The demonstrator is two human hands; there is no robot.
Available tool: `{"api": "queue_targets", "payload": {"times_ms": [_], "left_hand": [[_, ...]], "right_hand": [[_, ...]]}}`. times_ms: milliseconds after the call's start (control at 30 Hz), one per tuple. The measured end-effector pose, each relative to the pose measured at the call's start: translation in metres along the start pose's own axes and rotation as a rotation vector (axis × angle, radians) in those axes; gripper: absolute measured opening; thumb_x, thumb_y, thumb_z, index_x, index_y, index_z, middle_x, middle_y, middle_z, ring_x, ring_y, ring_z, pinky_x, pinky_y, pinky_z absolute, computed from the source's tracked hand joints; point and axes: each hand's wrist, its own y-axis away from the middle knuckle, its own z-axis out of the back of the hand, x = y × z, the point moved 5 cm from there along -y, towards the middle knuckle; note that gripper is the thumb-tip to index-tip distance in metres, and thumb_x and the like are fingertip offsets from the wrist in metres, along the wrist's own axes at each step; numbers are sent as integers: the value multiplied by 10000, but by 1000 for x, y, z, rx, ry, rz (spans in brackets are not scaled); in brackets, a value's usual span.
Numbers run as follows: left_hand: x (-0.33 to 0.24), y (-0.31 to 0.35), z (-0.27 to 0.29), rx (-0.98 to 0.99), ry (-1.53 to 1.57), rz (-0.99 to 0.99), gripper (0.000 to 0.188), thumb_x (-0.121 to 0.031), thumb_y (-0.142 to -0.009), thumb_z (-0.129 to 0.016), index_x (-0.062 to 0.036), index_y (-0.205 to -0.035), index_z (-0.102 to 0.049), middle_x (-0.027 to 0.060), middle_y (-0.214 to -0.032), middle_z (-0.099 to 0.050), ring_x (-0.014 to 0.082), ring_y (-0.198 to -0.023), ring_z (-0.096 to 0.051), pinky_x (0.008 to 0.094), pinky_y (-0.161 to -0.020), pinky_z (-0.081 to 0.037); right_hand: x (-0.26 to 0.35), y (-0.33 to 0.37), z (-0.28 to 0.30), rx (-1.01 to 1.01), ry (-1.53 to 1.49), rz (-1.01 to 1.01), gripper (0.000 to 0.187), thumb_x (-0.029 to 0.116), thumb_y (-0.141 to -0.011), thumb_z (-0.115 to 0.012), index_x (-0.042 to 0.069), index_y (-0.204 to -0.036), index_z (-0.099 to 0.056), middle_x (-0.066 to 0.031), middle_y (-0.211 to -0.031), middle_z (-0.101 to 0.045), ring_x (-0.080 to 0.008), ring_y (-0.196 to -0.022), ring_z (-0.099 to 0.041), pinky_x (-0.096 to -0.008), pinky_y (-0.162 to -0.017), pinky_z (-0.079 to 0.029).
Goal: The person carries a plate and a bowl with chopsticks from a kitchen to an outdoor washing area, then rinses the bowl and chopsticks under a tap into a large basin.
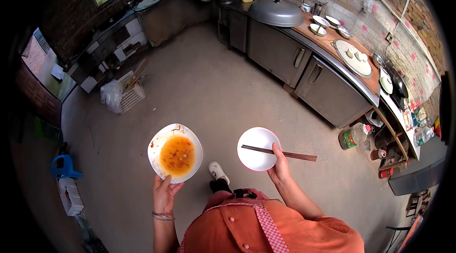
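Note:
My left hand grips the near rim of a white plate, thumb on top and fingers beneath. Orange-brown broth with small bits in it pools in the plate's middle, and food scraps stick to the rim. My right hand is closed on the right side of a white bowl. Dark chopsticks lie across this bowl, pinned under my right thumb, their ends sticking out to the right. No food shows inside the bowl. Both dishes are held apart over the floor in front of me.
Along the right wall runs a counter with a large metal lid, small bowls and a round woven tray bearing pale lumps. An oil jug stands beneath its near end. A white basket and a blue stool are to the left.

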Motion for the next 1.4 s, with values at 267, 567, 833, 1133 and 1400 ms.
{"api": "queue_targets", "payload": {"times_ms": [267,567,833,1133,1400], "left_hand": [[-67,-227,-85,157,-88,47,358,-75,-928,-441,-73,-1272,-340,130,-1160,-537,245,-930,-630,369,-761,-552],[-139,-466,-166,215,-144,81,360,-67,-926,-430,-75,-1273,-336,124,-1164,-533,237,-950,-622,361,-767,-543],[-195,-671,-251,218,-179,99,356,-82,-928,-434,-87,-1274,-350,111,-1176,-533,236,-970,-614,362,-773,-537],[-245,-906,-365,339,-214,170,358,-78,-938,-413,-88,-1289,-345,114,-1184,-526,235,-971,-616,342,-779,-541],[-272,-1130,-468,506,-348,248,351,-107,-946,-425,-67,-1284,-343,122,-1177,-526,236,-961,-617,355,-784,-544]], "right_hand": [[26,-177,-77,-103,-15,72,471,313,-920,-503,39,-1286,-391,-124,-1244,-484,-243,-1117,-502,-386,-935,-445],[48,-376,-158,-211,-94,135,501,326,-917,-505,13,-1289,-384,-130,-1258,-486,-240,-1132,-499,-382,-962,-417],[86,-596,-261,-128,-61,86,541,367,-900,-531,9,-1284,-402,-120,-1252,-490,-241,-1145,-477,-382,-983,-380],[138,-833,-380,-37,-102,233,572,402,-904,-517,38,-1318,-366,-98,-1300,-449,-229,-1203,-417,-381,-1013,-335],[174,-1010,-445,-211,-222,374,548,387,-915,-501,26,-1310,-385,-105,-1294,-467,-239,-1184,-446,-379,-1009,-346]]}}
